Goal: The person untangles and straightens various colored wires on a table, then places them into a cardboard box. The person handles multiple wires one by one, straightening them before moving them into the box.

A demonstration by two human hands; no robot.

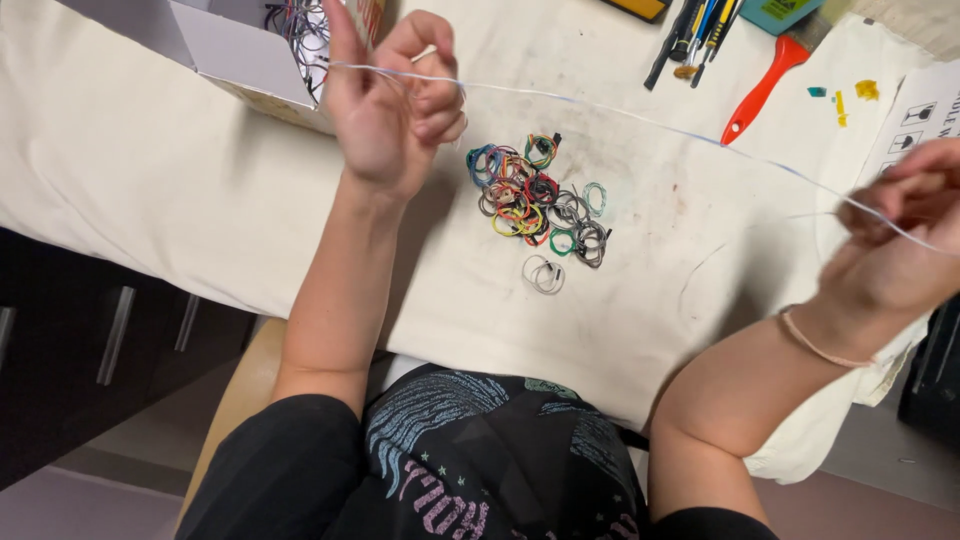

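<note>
White wire (pixel 620 112) taut — left hand (pixel 392 105), right hand (pixel 900 240), raised, pinching

We see a cloth (pixel 150 150) spread over the worktop, with everything else lying on it. A pile of coiled wires (pixel 535 200) lies at the middle, and one loose coil (pixel 545 274) sits just in front of it, nearer our body. Behind and to the left stands an open box (pixel 240 50) with more wires inside. Our left hand (pixel 395 100) is raised just right of the box, our right hand (pixel 900 235) at the far right edge. A thin wire (pixel 620 112) runs between the two hands, passing above and behind the pile. Behind, to the right, lie a brush (pixel 765 85) and a cluster of tools (pixel 695 35).
</note>
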